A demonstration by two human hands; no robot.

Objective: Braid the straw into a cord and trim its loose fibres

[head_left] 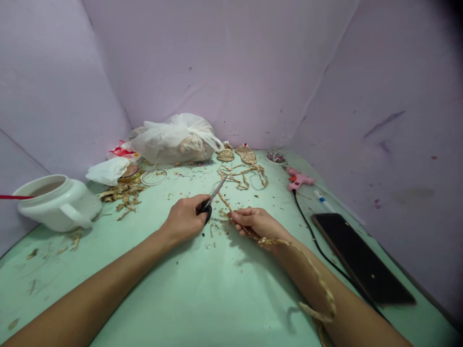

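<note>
My left hand [184, 218] is closed on black-handled scissors [217, 189], their blades pointing up and away to the right. In my right hand [258, 222] a braided straw cord [311, 262] is pinched between thumb and fingers. One stretch of the cord runs from those fingers up past the scissor blades, close to them; whether they touch I cannot tell. The other end loops over my right wrist and hangs by the forearm. Beyond both hands, more braided cord [249, 174] lies in loose loops on the green table [202, 294].
A white pot [54, 202] stands left, near dry straw scraps [125, 195] and a metal ring [155, 177]. Behind lie a full white plastic bag [177, 140] and two woven pieces [246, 154]. At right are a pink glue gun [299, 179], its black cable, a marker [321, 198] and a phone [363, 258].
</note>
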